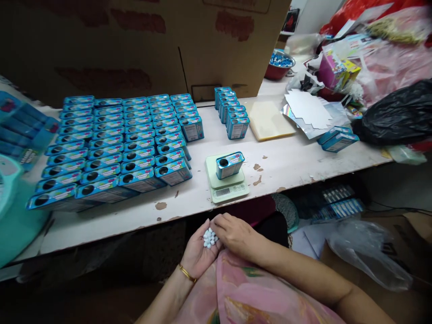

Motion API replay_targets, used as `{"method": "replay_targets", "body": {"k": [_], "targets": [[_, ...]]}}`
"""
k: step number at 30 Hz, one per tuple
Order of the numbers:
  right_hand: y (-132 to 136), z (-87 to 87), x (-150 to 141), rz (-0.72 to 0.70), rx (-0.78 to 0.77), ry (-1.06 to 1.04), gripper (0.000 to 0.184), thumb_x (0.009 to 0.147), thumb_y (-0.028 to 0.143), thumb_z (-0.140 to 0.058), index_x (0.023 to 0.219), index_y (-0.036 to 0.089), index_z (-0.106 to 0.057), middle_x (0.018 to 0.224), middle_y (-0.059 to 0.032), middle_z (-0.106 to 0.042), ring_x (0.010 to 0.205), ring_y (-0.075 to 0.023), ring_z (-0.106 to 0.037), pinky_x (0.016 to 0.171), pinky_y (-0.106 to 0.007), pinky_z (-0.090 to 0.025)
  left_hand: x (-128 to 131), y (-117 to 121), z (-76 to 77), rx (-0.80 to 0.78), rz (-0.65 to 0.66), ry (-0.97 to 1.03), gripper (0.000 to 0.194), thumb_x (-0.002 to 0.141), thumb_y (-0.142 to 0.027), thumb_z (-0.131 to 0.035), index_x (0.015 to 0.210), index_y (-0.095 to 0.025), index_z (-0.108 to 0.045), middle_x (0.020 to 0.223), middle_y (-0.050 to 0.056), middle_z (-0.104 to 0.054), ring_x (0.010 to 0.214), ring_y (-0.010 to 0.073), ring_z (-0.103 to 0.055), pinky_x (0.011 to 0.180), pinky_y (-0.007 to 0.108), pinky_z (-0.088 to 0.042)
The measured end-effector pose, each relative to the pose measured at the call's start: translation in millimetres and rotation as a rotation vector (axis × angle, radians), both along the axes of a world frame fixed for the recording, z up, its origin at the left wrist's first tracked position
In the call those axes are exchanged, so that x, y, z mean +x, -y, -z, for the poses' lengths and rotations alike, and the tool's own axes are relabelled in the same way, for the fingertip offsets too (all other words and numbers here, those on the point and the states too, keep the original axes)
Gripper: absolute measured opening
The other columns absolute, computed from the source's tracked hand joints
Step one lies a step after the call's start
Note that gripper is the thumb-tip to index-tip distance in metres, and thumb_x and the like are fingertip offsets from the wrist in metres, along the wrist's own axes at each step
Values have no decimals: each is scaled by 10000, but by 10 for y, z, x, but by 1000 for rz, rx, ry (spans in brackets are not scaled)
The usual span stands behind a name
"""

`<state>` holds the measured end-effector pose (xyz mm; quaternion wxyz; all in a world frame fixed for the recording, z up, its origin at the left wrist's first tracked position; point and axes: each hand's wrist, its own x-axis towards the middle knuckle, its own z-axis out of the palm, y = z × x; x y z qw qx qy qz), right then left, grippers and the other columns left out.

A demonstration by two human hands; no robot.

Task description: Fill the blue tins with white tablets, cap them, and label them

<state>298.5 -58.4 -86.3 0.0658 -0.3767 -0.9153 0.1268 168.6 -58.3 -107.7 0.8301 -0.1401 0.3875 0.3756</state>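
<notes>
Left hand (200, 253), loosely cupped, cradles pale-blue candies (209, 239); curled right hand (233, 231), contents hidden, is nearer the blue tin (229, 169) set crosswise ahead.

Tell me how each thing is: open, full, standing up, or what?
Left hand: palm up, cupped
Pale blue pieces: heaped in that palm
Right hand: curled, against the left hand
Scale: loaded, display unreadable
Tin on it: upright, round hole uncovered
Tins in rows: standing upright, close together
Red bowl: holding small blue things
</notes>
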Motion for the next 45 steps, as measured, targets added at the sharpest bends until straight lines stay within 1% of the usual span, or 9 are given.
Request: {"method": "replay_targets", "body": {"k": [4, 9, 15, 19, 22, 28, 35, 41, 45], "targets": [[-32, -32, 43, -41, 14, 1, 172, 818, 116, -418, 949, 116, -530, 907, -90, -521, 837, -171, -457, 700, -282, -425, 3, -26, -16, 44, 50, 30, 240, 821, -183, -419, 998, -93, -554, 839, 60, -642, 731, 104, -606, 690, 222, -489], [-92, -72, 65, -15, -51, -31, 165, 810, 147, -455, 949, 144, -543, 915, -75, -540, 836, -157, -477, 691, -259, -441, 28, -59, -61, 30, 8, 30, 207, 820, -151, -405, 889, -69, -583, 722, 53, -627, 650, 102, -594, 646, 221, -493], [-317, -98, 217, 68, -174, -450, 205, 806, 126, -444, 954, 182, -573, 934, -40, -568, 855, -100, -530, 768, -224, -448, 35, -166, -139, 129, -64, 57, 199, 812, -140, -408, 874, -69, -583, 806, 84, -643, 755, 142, -609, 741, 291, -506], [-655, -375, 329, 230, -42, -615, 160, 768, 141, -499, 875, 186, -610, 877, -35, -580, 809, -106, -552, 732, -227, -457, 9, -268, -197, 174, -40, 90, 250, 818, -163, -397, 966, -56, -568, 990, 153, -620, 1008, 231, -545, 846, 355, -469], [-952, -565, 356, 301, 51, -658, 140, 751, 149, -519, 843, 178, -620, 874, -31, -585, 766, -100, -557, 694, -211, -458, -17, -281, -207, 184, -48, 95, 271, 820, -171, -399, 1007, -53, -557, 1080, 170, -584, 1105, 258, -467, 877, 360, -453], [-1265, -586, 342, 304, 146, -528, 188, 747, 127, -501, 890, 160, -620, 863, -38, -593, 739, -108, -559, 690, -221, -453, -72, -197, -154, 169, -65, 74, 254, 808, -144, -419, 979, -42, -577, 1078, 172, -589, 1113, 263, -454, 894, 351, -444], [-1108, -640, 496, 353, 251, -608, 209, 787, 105, -455, 907, 182, -608, 875, -40, -603, 840, -127, -559, 755, -255, -450, -159, -166, -112, 157, -80, 36, 248, 811, -138, -410, 937, -44, -602, 1041, 168, -609, 1070, 258, -495, 868, 340, -462], [-789, -695, 490, 372, 150, -745, 161, 795, 134, -483, 877, 190, -610, 861, -32, -605, 850, -126, -553, 775, -277, -446, -104, -114, -76, 124, -33, 41, 238, 812, -147, -412, 930, -57, -599, 1057, 157, -603, 1035, 236, -528, 858, 333, -464], [-421, -534, 268, 190, -46, -622, 173, 814, 124, -450, 897, 165, -595, 862, -41, -593, 836, -110, -538, 755, -236, -446, -41, -72, -86, 117, -11, 58, 217, 812, -151, -418, 874, -61, -605, 900, 127, -653, 879, 190, -605, 801, 311, -487]]}}
